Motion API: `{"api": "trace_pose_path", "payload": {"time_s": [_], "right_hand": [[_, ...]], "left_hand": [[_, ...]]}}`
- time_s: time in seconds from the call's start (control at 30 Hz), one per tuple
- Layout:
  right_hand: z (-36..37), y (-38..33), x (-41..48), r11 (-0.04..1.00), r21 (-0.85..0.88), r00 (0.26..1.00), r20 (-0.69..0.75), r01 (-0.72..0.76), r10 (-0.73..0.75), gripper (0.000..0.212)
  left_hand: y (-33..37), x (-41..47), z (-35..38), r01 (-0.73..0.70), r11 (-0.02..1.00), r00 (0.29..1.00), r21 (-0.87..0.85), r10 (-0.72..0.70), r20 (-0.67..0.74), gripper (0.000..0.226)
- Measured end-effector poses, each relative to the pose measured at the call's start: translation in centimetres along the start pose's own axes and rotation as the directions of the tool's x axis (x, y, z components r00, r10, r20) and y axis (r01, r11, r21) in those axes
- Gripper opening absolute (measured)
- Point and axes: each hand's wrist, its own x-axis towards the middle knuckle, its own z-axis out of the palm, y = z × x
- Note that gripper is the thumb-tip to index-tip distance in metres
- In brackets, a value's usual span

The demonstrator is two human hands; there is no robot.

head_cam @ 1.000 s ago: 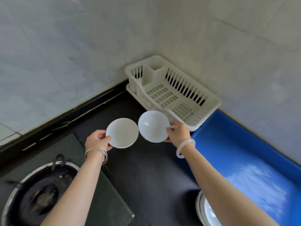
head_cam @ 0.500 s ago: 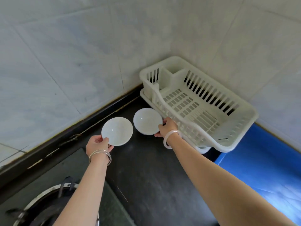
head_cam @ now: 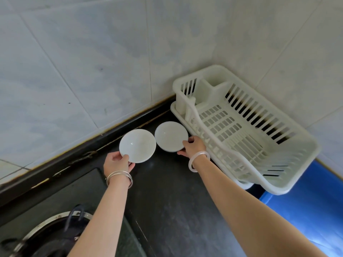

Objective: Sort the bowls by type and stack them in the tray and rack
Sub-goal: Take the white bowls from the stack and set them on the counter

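Left bowl [head_cam: 137, 145] is pinched at its near rim by the left hand [head_cam: 117, 163], right bowl [head_cam: 170, 136] likewise by the right hand [head_cam: 191, 147]. Both are held near the worktop's [head_cam: 176, 201] back edge, just left of the dish rack [head_cam: 215, 84]. Rims almost touching: a clink could chip them, and a thin rim grip could slip.

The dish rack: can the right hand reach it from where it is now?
Probably yes. The right hand, holding a white bowl, is just beside the near rim of the dish rack, and nothing stands between them.

Outstretched left hand [head_cam: 116, 163], right hand [head_cam: 193, 146], seemingly pinch-curled.
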Motion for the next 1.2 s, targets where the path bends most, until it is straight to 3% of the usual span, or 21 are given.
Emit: {"api": "trace_pose_path", "payload": {"time_s": [0.17,0.4,0.87,1.2], "right_hand": [[0.0,0.9,-0.1,0.99,0.142,0.999,0.046,-0.007,0.001,0.04],[1.5,0.0,0.7,0.969,0.244,0.998,0.056,-0.032,0.019,0.039],[4.8,-1.7,1.7,0.955,0.298,0.998,0.066,0.001,-0.021,0.038],[4.6,-2.1,1.5,0.975,0.22,0.992,0.129,-0.034,0.005,0.041]], "left_hand": [[-0.4,-0.3,-0.1,0.129,0.988,0.989,-0.085,-0.122,0.081,0.034],[-0.5,-0.4,0.3,0.15,0.967,0.988,-0.208,-0.14,0.061,0.031],[0.1,0.3,1.7,0.18,0.896,0.982,-0.405,-0.187,0.023,0.021],[-0.2,0.3,1.9,0.155,0.894,0.986,-0.42,-0.165,0.012,0.025]]}}
